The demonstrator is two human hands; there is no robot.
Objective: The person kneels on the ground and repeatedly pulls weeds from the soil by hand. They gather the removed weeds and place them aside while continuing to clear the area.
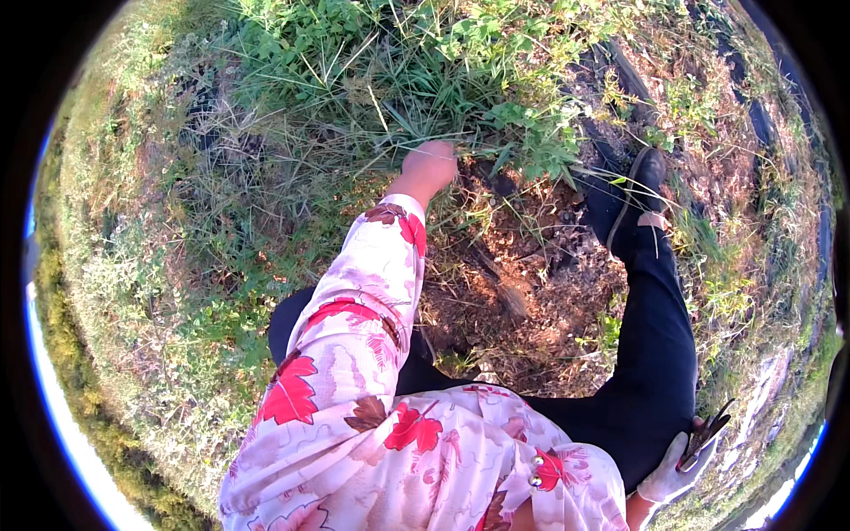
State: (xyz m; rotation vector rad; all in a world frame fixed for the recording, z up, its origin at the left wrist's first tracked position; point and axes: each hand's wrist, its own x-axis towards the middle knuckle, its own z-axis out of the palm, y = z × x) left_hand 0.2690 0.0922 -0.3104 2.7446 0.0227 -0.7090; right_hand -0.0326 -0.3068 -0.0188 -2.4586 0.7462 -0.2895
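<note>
My left hand (pixel 429 165) reaches forward at the end of a pink sleeve with red leaf prints. It is closed into the base of a clump of green weeds and grass (pixel 416 97). My right hand (pixel 675 473) wears a white glove and rests low beside my right thigh. It holds a dark, thin-bladed tool (pixel 706 434), whose kind I cannot tell. Bare brown soil with dry stems (pixel 522 283) lies just below the left hand.
My right leg in black trousers (pixel 655 345) stretches forward to a black shoe (pixel 645 173) set on the soil. Dense grass (pixel 177 265) covers the ground to the left. Strips of dark sheeting (pixel 761 115) run through the weeds at the right.
</note>
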